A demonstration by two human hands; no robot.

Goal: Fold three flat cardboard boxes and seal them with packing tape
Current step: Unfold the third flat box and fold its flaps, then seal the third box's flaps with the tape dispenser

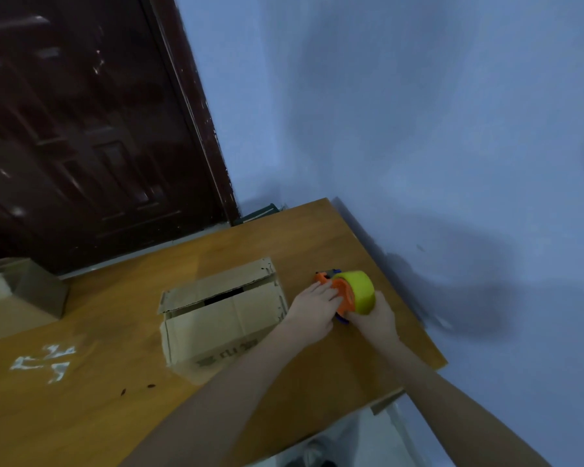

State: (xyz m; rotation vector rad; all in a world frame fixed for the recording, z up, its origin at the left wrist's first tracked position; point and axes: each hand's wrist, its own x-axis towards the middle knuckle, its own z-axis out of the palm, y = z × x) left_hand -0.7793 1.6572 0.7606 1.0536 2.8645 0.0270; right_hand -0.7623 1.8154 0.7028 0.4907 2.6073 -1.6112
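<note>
1. Cardboard box (221,316) sits roughly mid-bench, folded up into shape, with its top flaps laid over but not quite meeting, so there's a dark slit between them. Some printed characters show on the side facing the camera, too blurry to read

2. Tape dispenser (343,294) is on the bench just to the right of the box, near the bench's right edge. Orange plastic body, and the tape roll (359,291) on it looks yellow-green

3. Left hand (312,310) rests on the orange side of the dispenser, fingers laid fairly straight against it, so more pressing than grabbing

4. Right hand (373,318) is wrapped around the near side of the roll, fingers curled onto it, so that one's got a proper grip

5. Both forearms come in from the bottom of the shot, the left one crossing over the box's near right corner

6. Second box (21,298) sits at the far left of the bench, only partly in frame, well apart from the first one

7. Bench (115,382) is brown wood with a few pale scraps or smudges (44,360) on the left part, plus a couple of small dark specks (135,389) nearer the front

8. Behind it all, a dark brown door (81,129) on the left and a blue wall (418,129) on the right
</note>
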